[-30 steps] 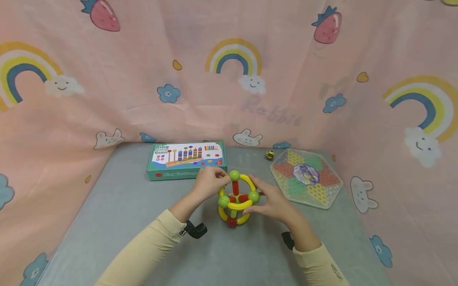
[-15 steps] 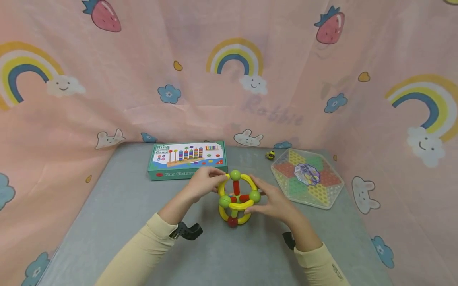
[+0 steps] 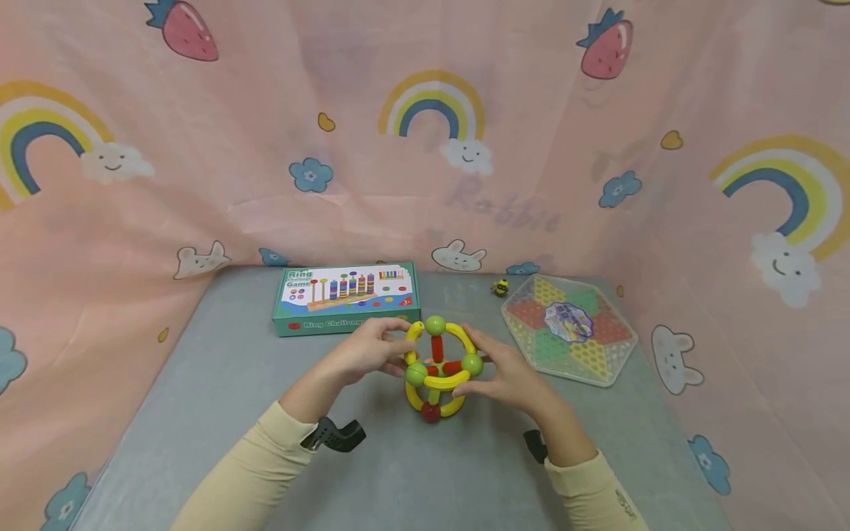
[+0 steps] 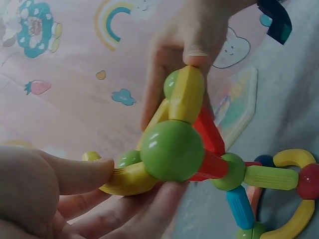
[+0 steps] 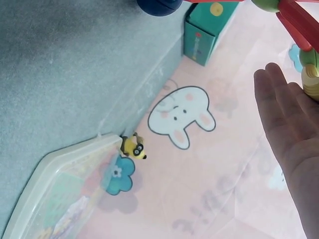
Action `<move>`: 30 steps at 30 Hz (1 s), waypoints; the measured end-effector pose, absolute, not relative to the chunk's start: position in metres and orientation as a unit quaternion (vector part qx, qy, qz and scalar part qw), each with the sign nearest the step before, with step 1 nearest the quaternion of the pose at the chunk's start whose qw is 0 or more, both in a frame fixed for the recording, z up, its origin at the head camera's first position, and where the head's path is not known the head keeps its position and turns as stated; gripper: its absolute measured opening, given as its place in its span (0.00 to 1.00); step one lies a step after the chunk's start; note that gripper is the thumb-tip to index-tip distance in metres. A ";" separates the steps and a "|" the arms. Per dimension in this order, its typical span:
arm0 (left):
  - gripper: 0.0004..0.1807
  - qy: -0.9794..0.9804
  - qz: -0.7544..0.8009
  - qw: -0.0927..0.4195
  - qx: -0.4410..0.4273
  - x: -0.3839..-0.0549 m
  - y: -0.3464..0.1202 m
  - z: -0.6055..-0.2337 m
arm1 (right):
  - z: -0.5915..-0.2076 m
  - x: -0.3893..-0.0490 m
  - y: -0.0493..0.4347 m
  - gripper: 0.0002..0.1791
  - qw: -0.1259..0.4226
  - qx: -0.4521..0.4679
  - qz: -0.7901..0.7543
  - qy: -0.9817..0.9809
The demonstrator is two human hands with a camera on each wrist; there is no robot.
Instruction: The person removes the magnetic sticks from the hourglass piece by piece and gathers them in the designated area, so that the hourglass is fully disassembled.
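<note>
A ball-and-stick magnetic building toy (image 3: 446, 383) stands on the grey table, made of yellow curved sticks, red straight sticks and green balls, with a red ball (image 3: 430, 411) low at the front. My left hand (image 3: 368, 350) pinches a yellow curved stick (image 4: 130, 179) on the toy's left side, thumb above and fingers beneath. That stick's upper end lies close to the top green ball (image 3: 434, 325); I cannot tell whether they touch. On the right, my right hand (image 3: 508, 372) steadies the toy between thumb and fingers. Its fingers (image 5: 281, 107) look fairly straight in the right wrist view.
Behind the left hand lies a green Ring Challenge Game box (image 3: 345, 295). A hexagonal clear-cased Chinese checkers board (image 3: 614, 372) is at the back right, with a small bee figure (image 3: 501, 287) beside it. A pink patterned cloth (image 3: 372, 221) hangs behind the table.
My left hand has drawn back from the top green ball, down and to the left along the yellow curved stick, uncovering the stick's upper end. The right hand and toy stay in place.
</note>
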State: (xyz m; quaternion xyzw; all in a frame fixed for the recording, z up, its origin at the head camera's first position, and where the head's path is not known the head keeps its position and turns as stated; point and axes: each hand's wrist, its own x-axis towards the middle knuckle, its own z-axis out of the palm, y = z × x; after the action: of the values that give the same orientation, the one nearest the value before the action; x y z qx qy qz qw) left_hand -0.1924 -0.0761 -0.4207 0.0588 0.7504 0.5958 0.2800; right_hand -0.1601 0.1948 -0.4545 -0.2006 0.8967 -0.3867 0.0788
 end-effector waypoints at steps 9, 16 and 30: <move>0.20 0.794 0.562 0.216 0.081 -0.191 -0.067 -0.431 | -0.456 -0.161 0.193 0.59 0.084 -0.202 -0.424 0.879; 0.19 0.784 0.580 0.216 0.048 -0.191 -0.063 -0.435 | -0.459 -0.160 0.193 0.59 0.079 -0.192 -0.437 0.875; 0.17 0.820 0.557 0.129 0.018 -0.185 -0.050 -0.446 | -0.459 -0.159 0.191 0.58 0.077 -0.177 -0.426 0.884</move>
State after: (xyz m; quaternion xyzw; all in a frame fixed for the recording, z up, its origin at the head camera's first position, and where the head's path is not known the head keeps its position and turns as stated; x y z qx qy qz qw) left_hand -0.1852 -0.0500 -0.4465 0.0178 0.8203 0.5568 0.1290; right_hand -0.1593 0.1914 -0.4592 -0.1769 0.8840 -0.4259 0.0771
